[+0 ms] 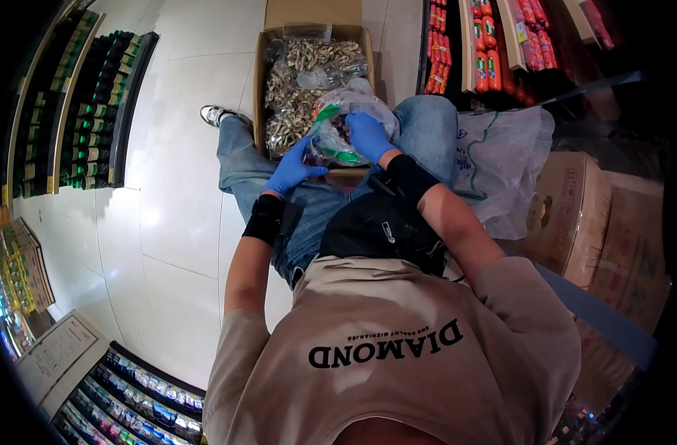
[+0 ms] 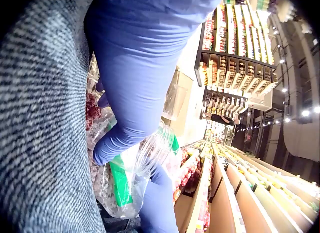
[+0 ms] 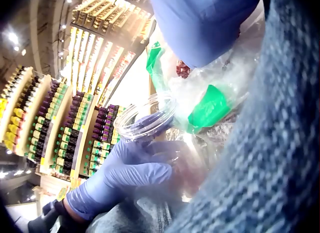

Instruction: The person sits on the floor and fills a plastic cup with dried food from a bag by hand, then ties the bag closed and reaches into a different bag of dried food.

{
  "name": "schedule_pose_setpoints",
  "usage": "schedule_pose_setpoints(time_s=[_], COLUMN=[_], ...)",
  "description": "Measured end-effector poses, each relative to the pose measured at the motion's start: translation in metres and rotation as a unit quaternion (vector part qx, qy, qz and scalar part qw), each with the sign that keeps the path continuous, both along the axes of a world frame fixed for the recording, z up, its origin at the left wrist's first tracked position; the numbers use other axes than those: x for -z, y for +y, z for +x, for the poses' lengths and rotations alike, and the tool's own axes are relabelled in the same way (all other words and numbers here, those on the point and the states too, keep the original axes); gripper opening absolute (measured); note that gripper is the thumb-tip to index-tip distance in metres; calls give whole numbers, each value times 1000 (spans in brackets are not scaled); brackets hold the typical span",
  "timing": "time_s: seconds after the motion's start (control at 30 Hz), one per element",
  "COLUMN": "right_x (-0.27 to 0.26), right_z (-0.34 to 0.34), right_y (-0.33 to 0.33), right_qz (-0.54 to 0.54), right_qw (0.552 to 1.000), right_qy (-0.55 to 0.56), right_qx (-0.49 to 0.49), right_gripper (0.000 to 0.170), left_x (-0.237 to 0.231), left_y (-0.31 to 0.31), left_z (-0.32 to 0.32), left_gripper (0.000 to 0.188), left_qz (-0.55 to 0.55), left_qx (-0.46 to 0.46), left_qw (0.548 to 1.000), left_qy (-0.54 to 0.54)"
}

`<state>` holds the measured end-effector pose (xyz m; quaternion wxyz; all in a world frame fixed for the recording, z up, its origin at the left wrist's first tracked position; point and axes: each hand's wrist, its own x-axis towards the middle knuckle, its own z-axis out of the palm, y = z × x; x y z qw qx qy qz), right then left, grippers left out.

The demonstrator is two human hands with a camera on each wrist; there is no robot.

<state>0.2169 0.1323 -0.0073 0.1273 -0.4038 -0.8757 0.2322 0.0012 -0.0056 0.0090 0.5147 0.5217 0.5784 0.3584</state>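
Both hands wear blue gloves. My left hand (image 3: 125, 173) grips a clear plastic jar (image 3: 172, 165), whose round open rim shows in the right wrist view. Beside the jar is a clear plastic bag (image 1: 383, 111) with green print, bunched up over my lap at the near end of a cardboard box. Dark red dried pieces (image 3: 182, 69) show at the bag's mouth. My right hand (image 1: 368, 137) reaches down into that mouth; its fingertips are hidden there, and I cannot tell whether they hold any pieces.
The open cardboard box (image 1: 260, 96) between my legs holds bagged greyish-brown dried pieces (image 1: 290, 111) and clear plastic containers (image 1: 320, 78). An empty-looking plastic bag (image 1: 501, 148) and stacked cartons (image 1: 568, 200) lie to the right. Shelves of bottles (image 1: 97, 111) stand left, red-packed sausages (image 1: 490, 52) right.
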Motion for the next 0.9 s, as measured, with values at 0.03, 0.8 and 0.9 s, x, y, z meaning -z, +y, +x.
schedule_pose_setpoints(time_s=[0.03,0.8,0.9], right_x=[0,-40,-45], right_z=[0,-18,-15], right_y=[0,-11,-12], right_qz=[0,-326,-217], right_qw=[1000,909,949], right_qy=[-2,254,191], right_qx=[3,-58,-124], right_gripper=[17,22,24], left_x=[0,-1,4], left_y=[0,0,0], left_z=[0,0,0], left_gripper=[91,85,85], left_qz=[-11,-11,-6], left_qx=[0,3,0], left_qw=[1000,999,1000], left_qy=[-8,-38,-29])
